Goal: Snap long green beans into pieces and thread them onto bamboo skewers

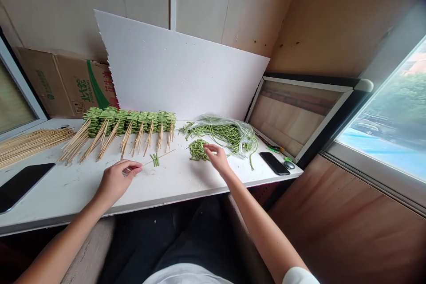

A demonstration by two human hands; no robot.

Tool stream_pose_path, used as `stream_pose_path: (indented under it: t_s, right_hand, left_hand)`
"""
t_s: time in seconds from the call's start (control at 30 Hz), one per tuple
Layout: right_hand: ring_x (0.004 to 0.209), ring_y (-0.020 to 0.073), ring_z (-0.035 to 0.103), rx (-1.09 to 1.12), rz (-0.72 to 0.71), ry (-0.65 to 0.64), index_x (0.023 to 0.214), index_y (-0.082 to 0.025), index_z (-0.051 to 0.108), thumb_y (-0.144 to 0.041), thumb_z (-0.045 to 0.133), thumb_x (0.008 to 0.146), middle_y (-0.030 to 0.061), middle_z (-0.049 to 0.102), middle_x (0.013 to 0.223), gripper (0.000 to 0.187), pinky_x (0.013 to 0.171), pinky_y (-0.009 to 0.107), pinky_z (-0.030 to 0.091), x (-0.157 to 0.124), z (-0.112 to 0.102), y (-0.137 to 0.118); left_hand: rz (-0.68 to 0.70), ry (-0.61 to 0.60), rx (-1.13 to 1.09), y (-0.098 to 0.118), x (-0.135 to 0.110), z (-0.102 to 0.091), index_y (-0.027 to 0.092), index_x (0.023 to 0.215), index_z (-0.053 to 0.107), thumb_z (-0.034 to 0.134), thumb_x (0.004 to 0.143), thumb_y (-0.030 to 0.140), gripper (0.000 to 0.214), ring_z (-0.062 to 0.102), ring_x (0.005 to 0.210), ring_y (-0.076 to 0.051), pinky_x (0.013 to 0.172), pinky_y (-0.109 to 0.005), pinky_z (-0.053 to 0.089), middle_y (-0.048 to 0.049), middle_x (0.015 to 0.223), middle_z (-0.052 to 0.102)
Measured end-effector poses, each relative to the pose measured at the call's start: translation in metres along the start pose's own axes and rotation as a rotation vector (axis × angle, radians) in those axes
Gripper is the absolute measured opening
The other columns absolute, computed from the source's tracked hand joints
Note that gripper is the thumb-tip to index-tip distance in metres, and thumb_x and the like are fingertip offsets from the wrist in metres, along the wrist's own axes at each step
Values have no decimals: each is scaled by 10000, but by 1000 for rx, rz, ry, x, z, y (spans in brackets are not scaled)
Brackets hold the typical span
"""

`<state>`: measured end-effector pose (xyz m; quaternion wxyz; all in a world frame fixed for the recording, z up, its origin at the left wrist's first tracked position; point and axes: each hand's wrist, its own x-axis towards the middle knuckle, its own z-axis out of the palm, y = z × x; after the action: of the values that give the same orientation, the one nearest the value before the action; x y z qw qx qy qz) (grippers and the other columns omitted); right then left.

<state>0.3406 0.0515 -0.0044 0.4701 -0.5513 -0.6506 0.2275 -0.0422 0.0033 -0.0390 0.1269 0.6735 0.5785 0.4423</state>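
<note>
Left hand (pixel 116 177): pinching thin pale wooden skewer (pixel 167 153) bearing short green bean pieces (pixel 155 160); long axis runs rightward, slightly toward white tabletop's (pixel 179 178) back edge. Right hand (pixel 218 158): nearer, at right side of cut green bean heap (pixel 197 150); grasp cannot be told.

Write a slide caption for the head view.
Left hand holds a thin wooden skewer threaded with short green bean pieces; right hand at a loose green bean pile.

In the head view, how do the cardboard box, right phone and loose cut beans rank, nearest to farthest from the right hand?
1. Loose cut beans: just left of the right hand.
2. Right phone: to the hand's right.
3. Cardboard box: back left.
</note>
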Motion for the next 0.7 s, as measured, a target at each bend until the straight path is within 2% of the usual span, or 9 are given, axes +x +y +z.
stream_pose_path:
  t_s: [0.03, 0.17, 0.27, 0.4, 0.5, 0.6, 0.7]
  right_hand:
    - [1070, 220, 755, -124, 29, 16, 1201, -191, 781, -357, 584, 989, 108, 802, 1216, 333, 925, 356, 594, 12, -8, 11]
    - [1091, 244, 748, -347, 120, 49, 1229, -125, 760, -194, 558, 934, 153, 791, 1220, 364, 951, 373, 577, 58, -48, 46]
    - [1207, 266, 693, -541, 166, 51, 1342, -81, 705, -105, 500, 927, 202, 753, 1290, 464, 1016, 363, 529, 85, -84, 62]
    - [1353, 337, 580, -782, 170, -34, 1336, -119, 731, -81, 522, 925, 213, 748, 1285, 463, 1048, 393, 488, 107, -119, 74]
    - [1336, 354, 561, -919, 153, -131, 1208, -147, 796, -73, 511, 932, 206, 763, 1241, 403, 1058, 426, 464, 118, -130, 80]
    - [1326, 358, 526, -1020, 120, -202, 1114, -176, 816, -59, 492, 932, 185, 765, 1229, 390, 1065, 458, 434, 126, -131, 81]
    - [1311, 368, 502, -1102, 106, -233, 992, -159, 815, -47, 522, 915, 205, 761, 1163, 322, 1052, 456, 406, 134, -130, 77]
  left_hand:
    - [-29, -7, 11, -6, 2, -3, 233, 903, 785, 679, 832, 527, 320, 692, 821, -244, 797, -339, 554, -62, 1029, 798]
    - [-87, -34, 44, -22, 5, -10, 231, 904, 787, 679, 806, 546, 347, 695, 843, -256, 763, -329, 537, -69, 1043, 805]
    - [-96, -37, 43, -27, 6, -13, 227, 900, 784, 681, 803, 550, 353, 695, 856, -255, 768, -323, 534, -73, 1038, 806]
    - [-96, -35, 15, -27, 6, -15, 215, 883, 781, 678, 794, 553, 364, 701, 890, -263, 806, -336, 539, -82, 1005, 802]
    - [-96, -31, 13, -27, 6, -15, 210, 876, 783, 687, 795, 563, 375, 704, 887, -262, 805, -339, 542, -86, 996, 801]
    - [-89, -23, 4, -29, 6, -14, 208, 883, 789, 697, 801, 554, 367, 708, 883, -255, 808, -334, 551, -85, 995, 803]
    - [-81, -18, -13, -32, 6, -12, 208, 890, 792, 703, 806, 554, 367, 713, 886, -255, 814, -332, 562, -83, 985, 806]
